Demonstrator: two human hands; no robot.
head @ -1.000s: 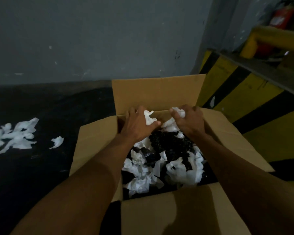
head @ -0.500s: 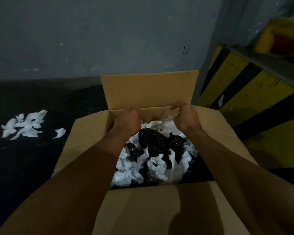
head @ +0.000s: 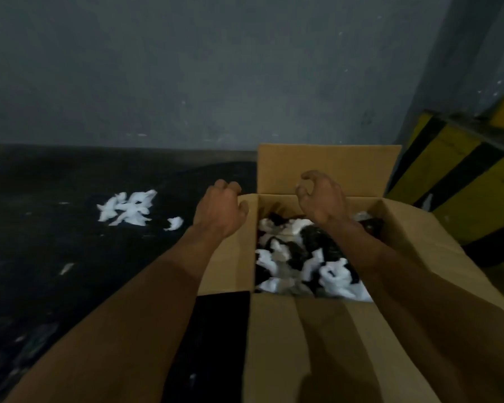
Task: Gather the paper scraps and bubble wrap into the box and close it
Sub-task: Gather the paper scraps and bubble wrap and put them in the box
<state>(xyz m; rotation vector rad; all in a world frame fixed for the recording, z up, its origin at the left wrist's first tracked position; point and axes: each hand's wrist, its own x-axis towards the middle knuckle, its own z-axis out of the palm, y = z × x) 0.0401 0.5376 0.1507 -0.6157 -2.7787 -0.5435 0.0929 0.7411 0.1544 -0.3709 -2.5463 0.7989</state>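
Note:
An open cardboard box [head: 326, 167] stands on the dark floor with its flaps spread out. Inside lie white paper scraps [head: 336, 277] mixed with dark bubble wrap [head: 317, 239]. My left hand [head: 220, 210] hovers over the box's left flap, fingers curled, holding nothing. Above the box's far edge is my right hand [head: 320, 196], fingers loosely curled and empty. A pile of white scraps [head: 127, 209] lies on the floor to the left of the box, with one single scrap [head: 174, 223] beside it.
A grey wall [head: 216, 68] rises behind the box. A yellow and black striped barrier [head: 460, 175] stands close at the right. The dark floor [head: 56, 257] stretches out to the left.
Both hands have lifted out of the box, leaving the scraps inside. My left hand has swung left over the flap, and the view has turned left.

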